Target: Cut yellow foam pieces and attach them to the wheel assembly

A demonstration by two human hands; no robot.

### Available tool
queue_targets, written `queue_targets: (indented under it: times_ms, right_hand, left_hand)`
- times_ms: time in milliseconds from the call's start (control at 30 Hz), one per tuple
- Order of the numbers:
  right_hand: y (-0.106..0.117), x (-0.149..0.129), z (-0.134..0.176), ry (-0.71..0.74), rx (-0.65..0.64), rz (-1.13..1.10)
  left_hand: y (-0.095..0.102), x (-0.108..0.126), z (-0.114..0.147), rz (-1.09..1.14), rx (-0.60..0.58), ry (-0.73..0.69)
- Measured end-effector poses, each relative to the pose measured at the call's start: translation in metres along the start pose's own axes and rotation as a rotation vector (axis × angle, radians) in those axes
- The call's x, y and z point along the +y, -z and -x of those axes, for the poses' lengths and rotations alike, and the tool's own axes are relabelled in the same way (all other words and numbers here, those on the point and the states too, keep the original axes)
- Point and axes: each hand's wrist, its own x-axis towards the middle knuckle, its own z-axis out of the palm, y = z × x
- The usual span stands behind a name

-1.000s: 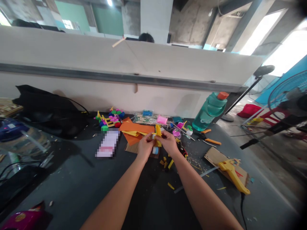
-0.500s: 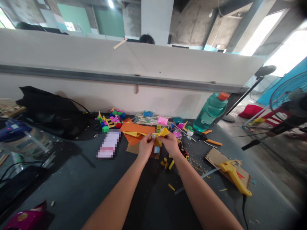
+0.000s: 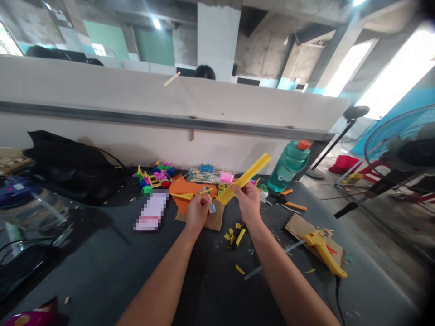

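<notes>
My right hand [image 3: 249, 202] pinches a long yellow strip [image 3: 249, 175], which slants up to the right. Closed fingers of my left hand [image 3: 197, 211] hold a small white and light-blue piece [image 3: 212, 207], whose kind I cannot make out. Under and behind the left hand lie orange sheets [image 3: 179, 189] with a thin yellow piece on them. A flat piece of cardboard [image 3: 215, 221] lies just below the hands. Several yellow scraps [image 3: 231, 235] are scattered on the dark table, left of my right forearm.
A yellow glue gun [image 3: 322, 251] rests on cardboard at the right, near orange-handled pliers [image 3: 295, 206] and a teal bottle [image 3: 288, 165]. At the left are a blurred-out phone-like rectangle [image 3: 152, 211], a black bag [image 3: 71, 167] and a lidded jug [image 3: 41, 203]. Colourful small parts [image 3: 154, 176] lie behind.
My hands have moved apart. The yellow piece, bunched between both hands before, is now stretched out straight in my right hand. The left hand has shifted slightly left with the small piece.
</notes>
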Motion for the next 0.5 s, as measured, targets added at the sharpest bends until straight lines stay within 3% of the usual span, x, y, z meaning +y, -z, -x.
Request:
queue_targets:
  times_ms: [167,300,400,500]
  right_hand:
    - [-0.004,-0.034,0.001,0.027,-0.043,-0.070]
    - [-0.001,-0.050,0.003,-0.028,-0.153,0.054]
    - [0.012,-0.063,0.015,-0.086,-0.246,0.129]
    - [0.039,-0.076,0.034,-0.183,-0.294,0.134]
  left_hand:
    - [0.004,0.011,0.005,-0.202,0.145,-0.153]
    - [0.009,0.028,0.015,-0.266,0.223,-0.261]
    - [0.009,0.051,0.025,-0.251,0.178,-0.331]
    - [0.000,0.082,0.040,-0.198,0.019,-0.382]
